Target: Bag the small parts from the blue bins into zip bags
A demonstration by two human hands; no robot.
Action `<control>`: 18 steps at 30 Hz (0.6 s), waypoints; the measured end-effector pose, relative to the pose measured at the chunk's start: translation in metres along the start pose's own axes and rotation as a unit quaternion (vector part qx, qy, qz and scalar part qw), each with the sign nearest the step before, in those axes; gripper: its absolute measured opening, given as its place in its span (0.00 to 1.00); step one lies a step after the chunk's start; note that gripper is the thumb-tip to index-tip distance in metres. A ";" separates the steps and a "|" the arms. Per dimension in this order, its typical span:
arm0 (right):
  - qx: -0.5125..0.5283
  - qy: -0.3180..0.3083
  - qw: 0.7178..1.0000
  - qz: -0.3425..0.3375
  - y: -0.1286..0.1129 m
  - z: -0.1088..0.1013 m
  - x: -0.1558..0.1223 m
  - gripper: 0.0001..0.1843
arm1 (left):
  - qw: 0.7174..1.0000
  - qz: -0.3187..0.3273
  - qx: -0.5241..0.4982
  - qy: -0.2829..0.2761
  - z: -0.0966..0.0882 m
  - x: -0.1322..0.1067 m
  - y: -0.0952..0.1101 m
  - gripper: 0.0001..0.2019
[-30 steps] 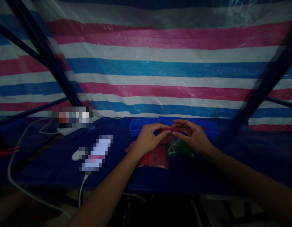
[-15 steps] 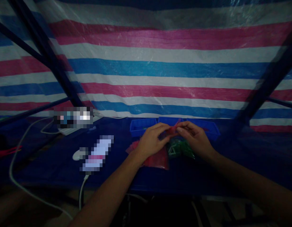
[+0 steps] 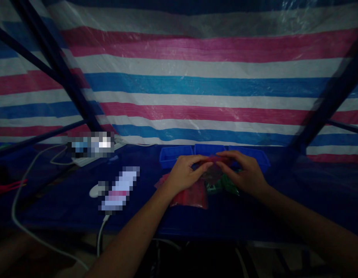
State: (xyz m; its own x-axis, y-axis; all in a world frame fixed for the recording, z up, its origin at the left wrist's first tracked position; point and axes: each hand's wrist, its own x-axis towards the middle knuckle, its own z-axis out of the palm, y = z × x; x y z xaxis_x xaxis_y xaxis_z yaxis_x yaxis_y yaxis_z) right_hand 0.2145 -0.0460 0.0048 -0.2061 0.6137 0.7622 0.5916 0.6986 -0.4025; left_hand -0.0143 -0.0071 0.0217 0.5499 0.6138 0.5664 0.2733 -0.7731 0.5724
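My left hand (image 3: 185, 173) and my right hand (image 3: 246, 172) face each other over the table, thumbs and fingers closed on a small see-through pinkish plastic bag (image 3: 213, 174). The bag is stretched between both hands, and its contents, if any, are too dark to make out. Beneath my left hand lie red plastic bags (image 3: 192, 196), partly covered by the wrist. Green plastic packets (image 3: 230, 186) rest on the table under the held bag and my right hand.
Several blue bins (image 3: 176, 153) stand in a row behind my hands. To the left are a phone (image 3: 120, 189) with a cable, a white rounded object (image 3: 98, 190) and a power strip (image 3: 80, 159). Blue frame posts (image 3: 55, 63) and a striped sheet (image 3: 196, 85) enclose the table (image 3: 213, 222).
The pinkish bag, bunched up between my fingertips before, is now spread wider and hangs lower between my hands. My right hand has shifted slightly to the right.
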 end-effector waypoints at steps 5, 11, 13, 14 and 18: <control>-0.074 -0.026 0.997 0.015 0.021 -0.021 0.012 0.13 | 0.995 -0.013 0.046 0.088 -0.002 0.002 -0.003 0.14; -0.278 0.017 0.953 0.121 0.076 -0.076 0.030 0.15 | 0.986 0.024 0.128 0.104 -0.002 0.001 -0.011 0.14; -0.303 0.029 0.938 0.166 0.094 -0.087 0.029 0.15 | 0.984 0.035 0.143 0.097 -0.001 0.001 -0.014 0.14; -0.306 0.023 0.935 0.177 0.101 -0.090 0.029 0.16 | 0.984 0.039 0.148 0.095 -0.001 0.001 -0.015 0.14; -0.283 0.013 0.934 0.220 0.109 -0.089 0.028 0.17 | 0.982 0.034 0.159 0.096 -0.001 0.001 -0.016 0.14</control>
State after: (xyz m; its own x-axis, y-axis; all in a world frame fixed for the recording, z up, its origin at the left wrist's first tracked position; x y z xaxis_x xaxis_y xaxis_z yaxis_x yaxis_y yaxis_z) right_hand 0.3425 0.0143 0.0271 0.1685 0.7815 0.6007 0.9328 0.0706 -0.3534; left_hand -0.0189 0.0059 0.0133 0.4239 0.5547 0.7160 0.4915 -0.8049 0.3325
